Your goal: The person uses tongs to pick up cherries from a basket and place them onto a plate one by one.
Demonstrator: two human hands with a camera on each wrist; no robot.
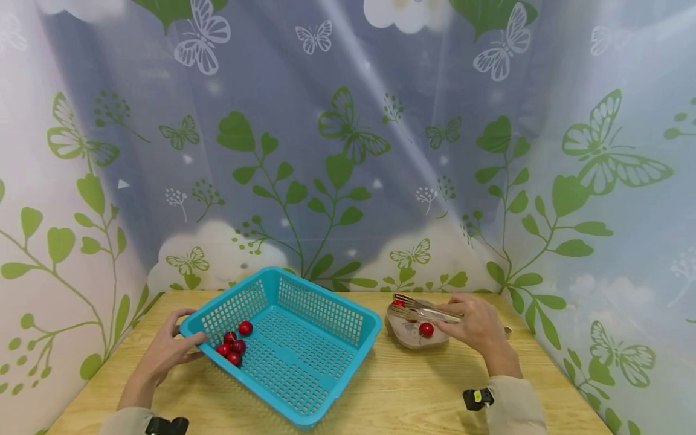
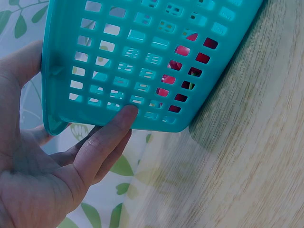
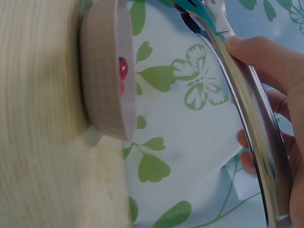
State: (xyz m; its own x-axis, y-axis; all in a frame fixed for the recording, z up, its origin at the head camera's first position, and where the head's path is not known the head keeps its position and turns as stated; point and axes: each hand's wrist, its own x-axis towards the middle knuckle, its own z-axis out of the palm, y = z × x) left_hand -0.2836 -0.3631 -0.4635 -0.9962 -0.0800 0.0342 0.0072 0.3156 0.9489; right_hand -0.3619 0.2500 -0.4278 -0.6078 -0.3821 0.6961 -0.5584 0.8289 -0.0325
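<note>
In the head view a turquoise plastic basket (image 1: 304,338) with perforated walls stands on the table, several red cherries (image 1: 234,347) gathered in its left corner. My left hand (image 1: 165,350) grips that corner, a finger on the outer wall in the left wrist view. My right hand (image 1: 475,320) holds metal serving tongs (image 3: 251,109) over a beige bowl (image 1: 418,343). One cherry (image 1: 426,330) lies inside the bowl, below the tongs. Another bit of red shows at the tong tips; I cannot tell if they hold it.
The wooden table (image 1: 413,399) carries the basket at centre and the bowl to its right. A curtain (image 1: 348,151) with butterflies and leaves hangs around the table's back and sides. A small metal end (image 1: 508,330) shows just beyond the right hand.
</note>
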